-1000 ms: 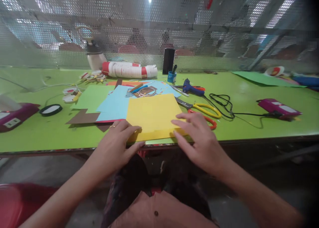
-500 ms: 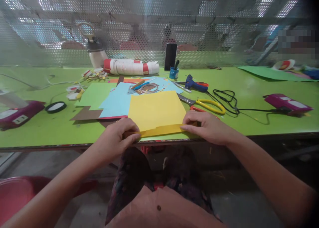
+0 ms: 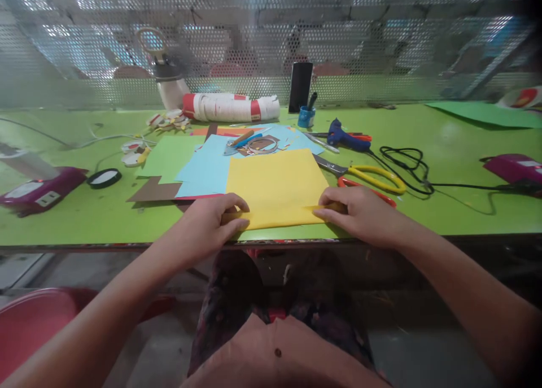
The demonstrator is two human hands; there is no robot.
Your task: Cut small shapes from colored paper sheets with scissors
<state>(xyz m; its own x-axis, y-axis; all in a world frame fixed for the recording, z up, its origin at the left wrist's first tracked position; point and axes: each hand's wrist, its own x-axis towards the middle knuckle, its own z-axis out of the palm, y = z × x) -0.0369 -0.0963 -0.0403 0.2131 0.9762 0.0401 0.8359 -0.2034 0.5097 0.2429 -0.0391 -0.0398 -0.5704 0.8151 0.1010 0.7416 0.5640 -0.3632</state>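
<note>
A yellow sheet of paper (image 3: 277, 179) lies in front of me near the table's front edge, with a folded strip along its near side. My left hand (image 3: 214, 221) pinches the left end of that fold between thumb and fingers. At the right end, my right hand (image 3: 359, 213) grips the fold the same way. Just beyond the right hand are scissors (image 3: 375, 179) with yellow and red handles, their blades pointing left toward the paper. Blue paper (image 3: 203, 170) and green paper (image 3: 167, 156) lie to the left, partly under other sheets.
A blue glue gun (image 3: 347, 136) with a black cord sits beyond the scissors. Behind are a stack of paper cups (image 3: 231, 107), a phone (image 3: 300, 86), a blue pot (image 3: 306, 117) and a bottle (image 3: 169, 86). Black tape (image 3: 104, 178) and a purple power strip (image 3: 42, 190) stand left.
The near strip of the yellow paper has gone from slightly raised and darker to lying flatter over the sheet. Both hands still hold its ends. The view has shifted slightly.
</note>
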